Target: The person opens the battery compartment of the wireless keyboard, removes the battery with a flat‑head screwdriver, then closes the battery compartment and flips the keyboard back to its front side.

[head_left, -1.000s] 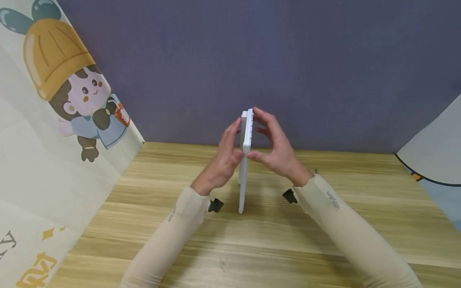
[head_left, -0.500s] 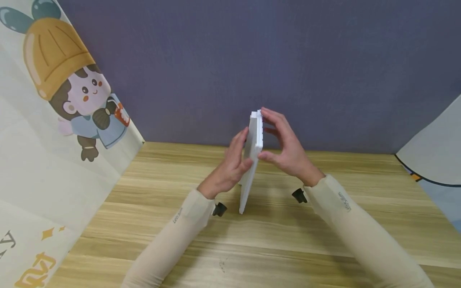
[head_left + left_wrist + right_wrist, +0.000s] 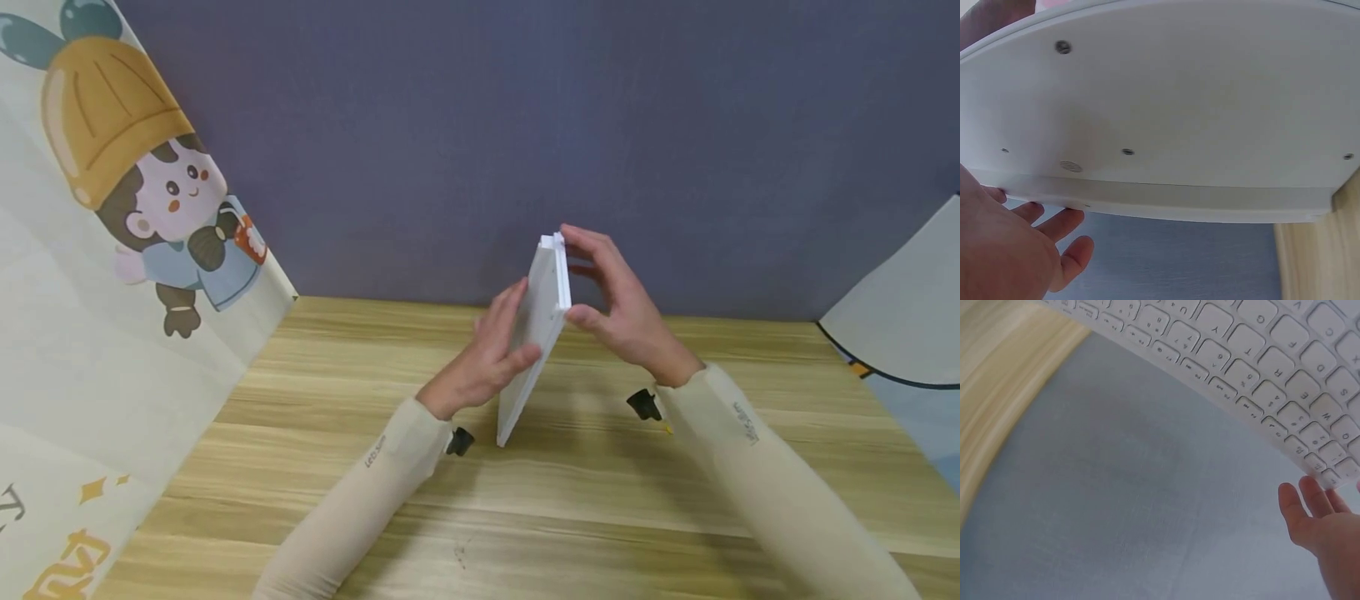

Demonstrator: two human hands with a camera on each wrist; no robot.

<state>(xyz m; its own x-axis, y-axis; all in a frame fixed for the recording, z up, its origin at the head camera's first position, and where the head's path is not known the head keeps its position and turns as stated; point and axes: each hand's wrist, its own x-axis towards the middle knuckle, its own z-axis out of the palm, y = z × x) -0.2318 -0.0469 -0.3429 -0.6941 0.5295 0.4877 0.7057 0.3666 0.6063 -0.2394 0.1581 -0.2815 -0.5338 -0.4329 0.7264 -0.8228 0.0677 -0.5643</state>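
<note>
A white keyboard (image 3: 531, 333) stands on one short end on the table, its upper end leaning to the right. Its plain underside (image 3: 1197, 106), with small screws, faces the left hand. White keys (image 3: 1272, 365) show on the other face in the right wrist view. My left hand (image 3: 491, 354) rests against the underside with its fingers fairly straight, their tips near the long raised edge in the left wrist view. My right hand (image 3: 622, 304) holds the upper end, thumb at the near corner and fingers at the far corner.
The wood-grain table (image 3: 360, 517) meets a dark blue-grey panel (image 3: 420, 150) at the back. A pale wall with a cartoon figure (image 3: 172, 200) rises on the left. A pale curved surface (image 3: 907, 308) lies at the right. Black wrist-worn pieces (image 3: 643, 405) sit at the cuffs.
The keyboard's upper end has tipped to the right, from nearly upright to a clear lean, its lower end staying put. Both hands have moved right, and the left thumb has come away from the edge.
</note>
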